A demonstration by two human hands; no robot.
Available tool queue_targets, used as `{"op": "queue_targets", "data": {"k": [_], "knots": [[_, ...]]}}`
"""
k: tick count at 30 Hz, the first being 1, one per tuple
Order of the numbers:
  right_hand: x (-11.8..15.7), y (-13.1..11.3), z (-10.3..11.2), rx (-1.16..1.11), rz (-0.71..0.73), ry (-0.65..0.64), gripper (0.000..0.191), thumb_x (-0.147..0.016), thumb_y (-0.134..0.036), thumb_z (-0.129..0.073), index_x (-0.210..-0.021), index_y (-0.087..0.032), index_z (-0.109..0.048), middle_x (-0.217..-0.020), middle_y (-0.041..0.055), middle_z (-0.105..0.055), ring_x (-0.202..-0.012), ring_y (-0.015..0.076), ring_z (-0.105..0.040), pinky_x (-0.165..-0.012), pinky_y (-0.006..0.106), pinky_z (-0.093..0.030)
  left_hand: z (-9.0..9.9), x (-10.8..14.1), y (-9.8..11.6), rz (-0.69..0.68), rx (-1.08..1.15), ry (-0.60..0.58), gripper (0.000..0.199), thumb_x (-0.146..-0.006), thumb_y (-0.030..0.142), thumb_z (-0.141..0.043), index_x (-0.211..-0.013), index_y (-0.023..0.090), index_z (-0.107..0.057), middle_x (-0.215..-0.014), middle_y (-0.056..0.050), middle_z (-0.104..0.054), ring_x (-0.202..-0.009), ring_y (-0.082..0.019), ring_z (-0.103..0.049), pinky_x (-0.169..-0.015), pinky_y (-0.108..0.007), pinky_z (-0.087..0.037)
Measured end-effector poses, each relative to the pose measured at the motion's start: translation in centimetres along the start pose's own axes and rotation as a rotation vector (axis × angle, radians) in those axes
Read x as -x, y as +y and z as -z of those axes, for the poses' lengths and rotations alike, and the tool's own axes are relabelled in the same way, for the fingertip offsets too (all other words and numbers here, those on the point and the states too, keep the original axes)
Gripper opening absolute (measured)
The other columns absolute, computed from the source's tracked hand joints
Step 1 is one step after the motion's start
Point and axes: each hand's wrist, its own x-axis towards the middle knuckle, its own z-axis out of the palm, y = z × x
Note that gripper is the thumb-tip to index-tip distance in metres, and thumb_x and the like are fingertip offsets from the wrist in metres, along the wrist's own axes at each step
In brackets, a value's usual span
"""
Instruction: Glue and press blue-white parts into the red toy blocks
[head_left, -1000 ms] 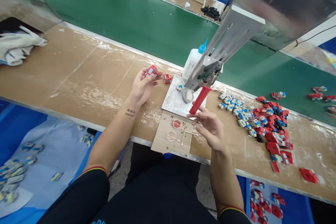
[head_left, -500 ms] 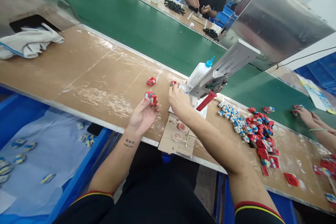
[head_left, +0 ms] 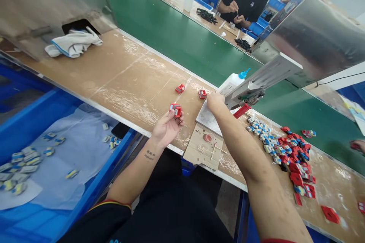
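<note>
Red part sits in left hand's fingers over the table, left of the right hand; long axis unclear. Right hand's at the metal plate, just beside second red block; grip hidden, can't tell.

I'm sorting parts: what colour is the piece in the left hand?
Mainly red, with some grey: the piece shows best in the head view.
</note>
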Motion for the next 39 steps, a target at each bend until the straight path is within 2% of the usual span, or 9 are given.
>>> {"op": "queue_targets", "data": {"k": [3,6,10,14,17,21,26,32,39], "knots": [[1.8,-0.2,1.0,-0.024,0.06,0.079,0.025,-0.098,-0.013,-0.064,-0.12,-0.007,-0.074,-0.126,0.0245,-0.074,-0.124,0.0338,-0.072,-0.096,0.041,-0.059,0.2,0.2,0.0,-0.008,-0.01,-0.009,0.01,-0.095,0.021,-0.077,-0.092,0.013,-0.073,-0.083,-0.006,-0.075,-0.067,-0.012,-0.067,-0.064,-0.023,-0.054],[6.0,0.0,0.8,-0.13,0.26,0.265,0.03,-0.096,-0.014,-0.059,-0.123,-0.009,-0.071,-0.123,0.0225,-0.074,-0.123,0.0334,-0.07,-0.099,0.041,-0.057,0.2,0.5,-0.1,-0.074,-0.023,-0.014,0.018,-0.089,0.026,-0.085,-0.093,0.017,-0.07,-0.083,-0.005,-0.076,-0.068,-0.013,-0.068,-0.066,-0.024,-0.055],[12.8,1.3,-1.9,-0.665,0.653,0.629,0.029,-0.087,-0.023,-0.066,-0.114,-0.016,-0.07,-0.108,0.012,-0.075,-0.098,0.024,-0.074,-0.083,0.037,-0.063,-0.4,1.3,-1.1,-0.174,-0.035,-0.018,0.038,-0.074,0.029,-0.098,-0.094,0.022,-0.067,-0.09,-0.001,-0.078,-0.076,-0.013,-0.071,-0.07,-0.023,-0.056],[16.4,2.3,-5.3,-0.992,0.719,0.716,0.03,-0.085,-0.022,-0.071,-0.115,-0.021,-0.068,-0.109,0.0075,-0.079,-0.09,0.019,-0.078,-0.072,0.029,-0.066,-1.5,2.4,-3.0,-0.188,-0.062,-0.065,0.045,-0.071,0.033,-0.101,-0.094,0.023,-0.063,-0.091,0.002,-0.076,-0.079,-0.013,-0.071,-0.072,-0.024,-0.056],[16.7,2.4,-7.2,-1.02,0.642,0.806,0.031,-0.084,-0.018,-0.071,-0.115,-0.023,-0.068,-0.091,0.0008,-0.078,-0.07,0.0142,-0.074,-0.065,0.026,-0.064,-2.1,3.0,-4.6,-0.176,-0.086,-0.088,0.049,-0.069,0.04,-0.102,-0.091,0.023,-0.061,-0.086,0.003,-0.074,-0.077,-0.012,-0.07,-0.071,-0.024,-0.055],[16.4,2.2,-8.5,-0.931,0.579,0.914,0.035,-0.088,-0.015,-0.072,-0.121,-0.024,-0.069,-0.098,0.0033,-0.077,-0.069,0.0129,-0.069,-0.065,0.026,-0.064,-2.3,3.5,-6.5,-0.179,-0.11,-0.085,0.051,-0.069,0.042,-0.103,-0.09,0.023,-0.06,-0.086,0.004,-0.074,-0.076,-0.012,-0.069,-0.072,-0.024,-0.054],[16.3,2.2,-9.7,-0.908,0.596,0.917,0.046,-0.094,-0.024,-0.08,-0.138,-0.026,-0.068,-0.102,0.0054,-0.075,-0.074,0.0146,-0.07,-0.066,0.027,-0.064,-2.4,3.8,-7.7,-0.208,-0.162,-0.084,0.051,-0.072,0.046,-0.1,-0.094,0.023,-0.06,-0.092,0.003,-0.076,-0.08,-0.013,-0.071,-0.076,-0.026,-0.057],[16.0,2.6,-10.5,-0.874,0.592,0.926,0.047,-0.1,-0.035,-0.074,-0.146,-0.027,-0.065,-0.104,0.0072,-0.074,-0.077,0.017,-0.072,-0.073,0.03,-0.067,-2.2,3.6,-8.2,-0.273,-0.306,-0.095,0.053,-0.073,0.053,-0.098,-0.095,0.023,-0.059,-0.093,0.003,-0.077,-0.082,-0.012,-0.07,-0.076,-0.024,-0.057],[16.9,2.7,-10.3,-0.9,0.593,0.865,0.054,-0.101,-0.025,-0.071,-0.153,-0.029,-0.06,-0.108,0.0077,-0.075,-0.08,0.0175,-0.073,-0.073,0.03,-0.066,-2.1,3.9,-8.2,-0.419,-0.52,-0.105,0.046,-0.083,0.057,-0.089,-0.09,0.021,-0.062,-0.084,0.001,-0.071,-0.077,-0.012,-0.065,-0.073,-0.023,-0.054]]}}
